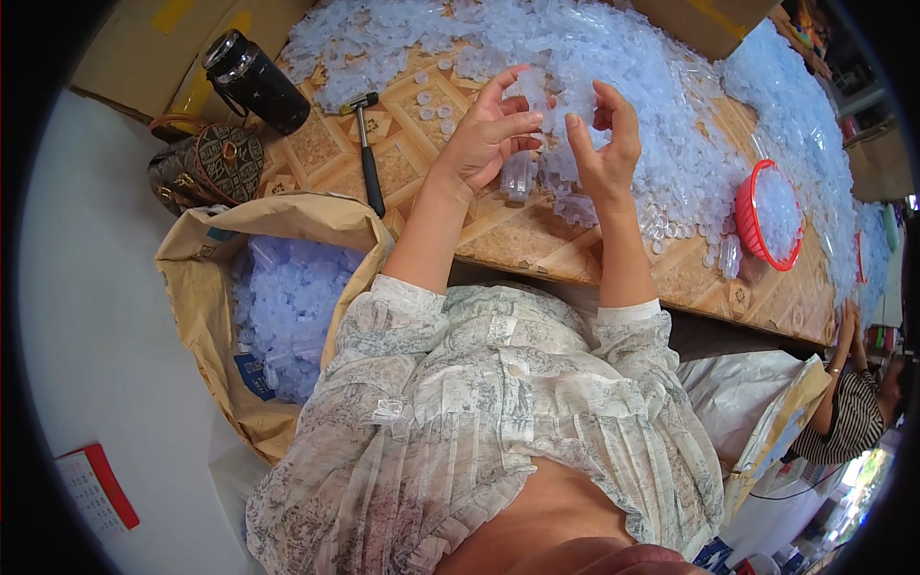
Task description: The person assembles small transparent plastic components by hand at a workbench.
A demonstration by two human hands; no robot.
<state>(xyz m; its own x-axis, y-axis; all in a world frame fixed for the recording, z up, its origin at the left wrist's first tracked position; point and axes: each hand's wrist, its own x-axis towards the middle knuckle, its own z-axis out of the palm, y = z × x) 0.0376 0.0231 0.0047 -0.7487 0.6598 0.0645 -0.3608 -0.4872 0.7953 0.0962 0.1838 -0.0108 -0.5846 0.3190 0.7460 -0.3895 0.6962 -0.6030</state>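
Observation:
Over the front of the table my left hand (496,132) is curled, thumb and fingers round a clear plastic piece (533,88) whose outline blends into the pile behind it. Beside it on the right, my right hand (609,144) is raised with thumb and forefinger apart. I make out nothing held in it against the translucent background. Just below the hands, clear plastic tubes (517,178) lie at the pile's near side. A large heap of clear, bluish plastic parts (661,125) spreads across the patterned table (565,251).
A hammer (369,153), a black flask (257,84) and a brown handbag (206,168) are at left. An open paper sack (196,287) of clear parts stands by my left arm. A red basket (743,216) of parts is at right. Another person (843,407) works farther right.

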